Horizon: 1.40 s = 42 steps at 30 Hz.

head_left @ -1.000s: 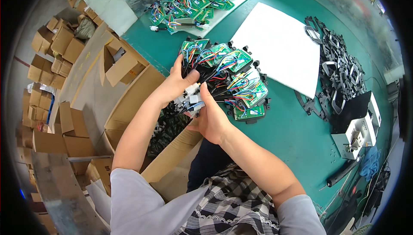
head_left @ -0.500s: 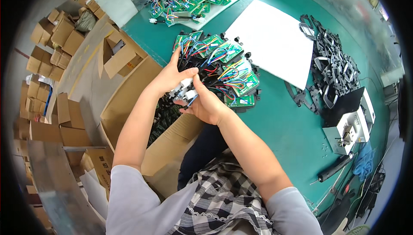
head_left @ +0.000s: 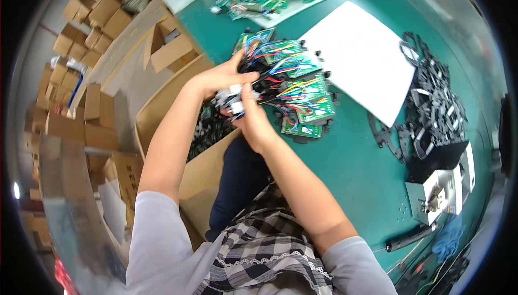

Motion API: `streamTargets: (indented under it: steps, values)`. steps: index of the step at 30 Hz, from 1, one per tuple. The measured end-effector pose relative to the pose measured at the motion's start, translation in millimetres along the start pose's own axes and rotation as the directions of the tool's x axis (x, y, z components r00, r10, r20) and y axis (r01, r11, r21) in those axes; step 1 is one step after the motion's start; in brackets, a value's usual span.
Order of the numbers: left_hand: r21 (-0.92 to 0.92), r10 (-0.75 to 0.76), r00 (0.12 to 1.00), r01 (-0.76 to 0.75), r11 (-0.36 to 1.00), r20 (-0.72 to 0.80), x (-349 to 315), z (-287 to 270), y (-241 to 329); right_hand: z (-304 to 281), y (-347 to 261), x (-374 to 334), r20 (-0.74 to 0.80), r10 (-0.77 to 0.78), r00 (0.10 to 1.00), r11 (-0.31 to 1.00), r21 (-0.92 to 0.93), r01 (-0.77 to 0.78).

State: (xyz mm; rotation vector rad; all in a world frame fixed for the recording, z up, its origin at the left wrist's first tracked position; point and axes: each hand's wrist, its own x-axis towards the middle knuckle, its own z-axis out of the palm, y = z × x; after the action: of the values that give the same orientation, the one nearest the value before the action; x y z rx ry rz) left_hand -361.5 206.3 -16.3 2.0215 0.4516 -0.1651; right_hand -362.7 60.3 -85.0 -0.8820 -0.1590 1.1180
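Note:
A fanned bundle of green circuit boards (head_left: 315,102) in black frames, with coloured wires, is gripped by both my hands above the near left edge of the table. My left hand (head_left: 227,78) wraps round the wires on the far side, thumb pointing right. From below, my right hand (head_left: 254,125) closes round the same wires, thumb up. White connector plugs (head_left: 236,100) stick out between the hands at the wire ends. Below them stands an open cardboard box (head_left: 208,165) with more dark and green parts inside, partly hidden by my arms.
Many wired boards lie heaped on a white board (head_left: 302,10) at the far side. On the green table (head_left: 356,176) are a white foam sheet (head_left: 359,57), a pile of black plastic frames (head_left: 437,100), a white-and-black device (head_left: 440,192) and a black-handled tool (head_left: 411,238). Cartons (head_left: 97,106) fill the floor at left.
My view has turned, so the table things appear farther right and mostly lower. Both hands keep hold of the board bundle, which is tilted slightly differently.

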Motion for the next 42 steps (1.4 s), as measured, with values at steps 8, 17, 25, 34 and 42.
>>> streamTargets:
  steps: [8,17,25,34,42]
  values:
    - [-0.083,0.062,0.998,-0.063,0.995,-0.015,-48,-4,20,15,-7,-28,0.019,-0.317,0.948,0.826,-0.486,0.286]
    - [-0.248,0.19,0.844,-0.351,0.903,-0.501,-129,-39,-49,79,-3,-17,0.34,-0.16,0.927,0.684,-0.639,0.352]
    - [-0.46,-0.051,0.691,-0.422,0.781,-0.721,-205,-81,-131,157,53,51,0.557,0.287,0.779,0.539,-0.766,0.35]
    - [-0.685,-0.377,0.652,-0.311,0.658,-0.658,-156,-43,-291,92,168,164,0.483,0.579,0.657,0.482,-0.852,0.202]
    - [-0.894,-0.662,0.631,-0.121,0.431,-0.404,-73,12,-409,12,226,256,-0.02,0.85,0.526,0.085,-0.981,-0.175]
